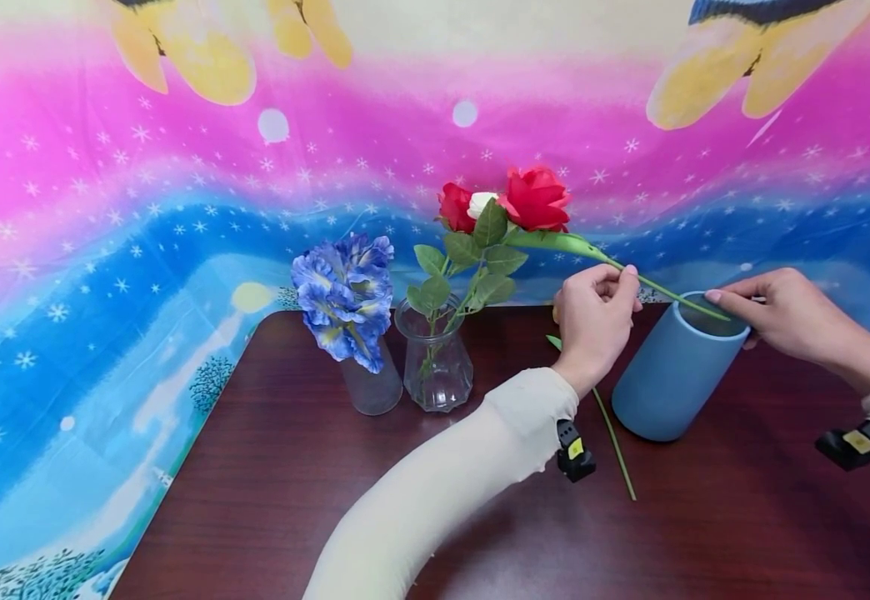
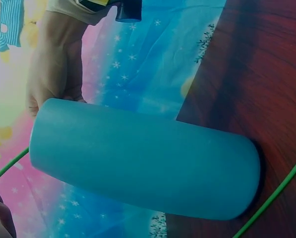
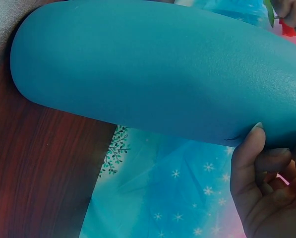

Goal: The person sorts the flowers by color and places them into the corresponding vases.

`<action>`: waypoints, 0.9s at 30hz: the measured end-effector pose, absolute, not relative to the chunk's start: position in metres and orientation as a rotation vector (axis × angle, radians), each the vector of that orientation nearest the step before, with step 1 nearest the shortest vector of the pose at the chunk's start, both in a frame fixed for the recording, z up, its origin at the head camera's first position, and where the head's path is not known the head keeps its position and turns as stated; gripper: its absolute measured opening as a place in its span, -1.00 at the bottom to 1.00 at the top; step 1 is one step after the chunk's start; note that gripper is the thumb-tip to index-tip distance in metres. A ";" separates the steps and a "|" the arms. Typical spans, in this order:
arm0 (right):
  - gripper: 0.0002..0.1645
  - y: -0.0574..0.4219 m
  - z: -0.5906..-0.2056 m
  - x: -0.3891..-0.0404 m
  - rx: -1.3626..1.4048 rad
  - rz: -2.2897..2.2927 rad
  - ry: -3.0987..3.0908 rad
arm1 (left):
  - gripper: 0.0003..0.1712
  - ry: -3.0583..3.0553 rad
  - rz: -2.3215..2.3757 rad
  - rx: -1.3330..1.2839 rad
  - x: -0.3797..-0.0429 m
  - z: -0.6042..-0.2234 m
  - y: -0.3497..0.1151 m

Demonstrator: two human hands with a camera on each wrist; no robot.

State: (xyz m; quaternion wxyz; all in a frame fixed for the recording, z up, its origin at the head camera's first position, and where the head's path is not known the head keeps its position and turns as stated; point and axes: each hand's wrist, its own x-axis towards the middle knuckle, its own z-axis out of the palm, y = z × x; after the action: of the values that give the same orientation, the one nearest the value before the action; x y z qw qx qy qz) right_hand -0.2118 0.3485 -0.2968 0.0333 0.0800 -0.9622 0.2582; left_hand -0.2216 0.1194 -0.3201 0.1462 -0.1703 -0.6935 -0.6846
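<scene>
My left hand (image 1: 594,321) pinches a thin green stem (image 1: 660,292) between thumb and fingers. The stem slants down to the right, its lower tip over the mouth of a blue vase (image 1: 673,375). Toward its other end it thickens into a pale green part (image 1: 555,242), and its head is hidden behind or among the red roses (image 1: 536,200). My right hand (image 1: 791,317) grips the vase at its rim, thumb at the edge and fingers outside. In the right wrist view, fingers (image 3: 249,163) press against the vase wall near the top.
A clear glass vase (image 1: 438,379) with leafy rose stems stands left of my left hand. Beside it, a frosted vase (image 1: 373,387) holds blue ruffled flowers (image 1: 345,296). Another green stem (image 1: 615,442) lies on the dark wooden table (image 1: 255,517), under my left wrist. A patterned cloth (image 1: 105,275) hangs behind.
</scene>
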 end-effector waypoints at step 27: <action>-0.38 0.345 -0.299 -0.213 0.214 0.755 -2.985 | -0.67 -2.283 -1.587 -0.571 -0.231 -0.311 0.131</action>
State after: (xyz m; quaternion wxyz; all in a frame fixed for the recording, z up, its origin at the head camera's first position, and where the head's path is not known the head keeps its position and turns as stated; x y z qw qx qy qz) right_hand -0.2133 0.3452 -0.2993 0.0278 0.0693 -0.9668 0.2445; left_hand -0.2309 0.1305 -0.3110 0.1511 -0.1990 -0.7950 -0.5527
